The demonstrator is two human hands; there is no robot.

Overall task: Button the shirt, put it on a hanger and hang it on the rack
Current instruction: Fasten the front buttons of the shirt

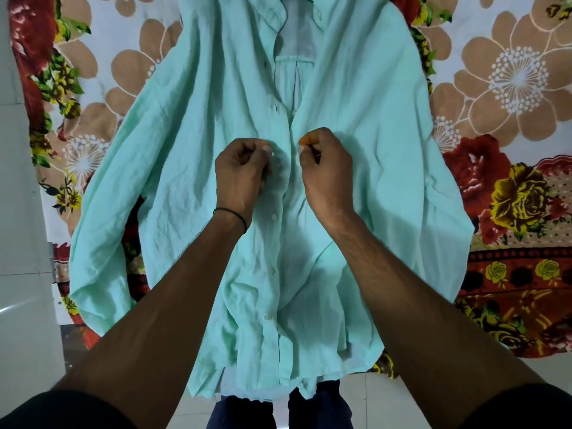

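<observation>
Mint-green shirt [356, 181] lies front-up on a floral bedsheet [510, 88], collar cut off at the top. The left hand [240, 171] and right hand [328, 164] each pinch one placket edge (anything besides cloth is too small to tell).

The bed [523, 292] fills most of the frame, covered by a flowered sheet [510, 75]. The sheet has a pale ground with big tan blooms at upper left and upper right, and red and yellow roses down the left edge and at lower right. A mint-green shirt [185, 156] lies spread on the sheet in the centre, collar at the top and sleeves fanned out to both sides, its hem hanging over the bed's near edge. Pale tiled floor [21, 305] shows along the left edge and the bottom.
</observation>
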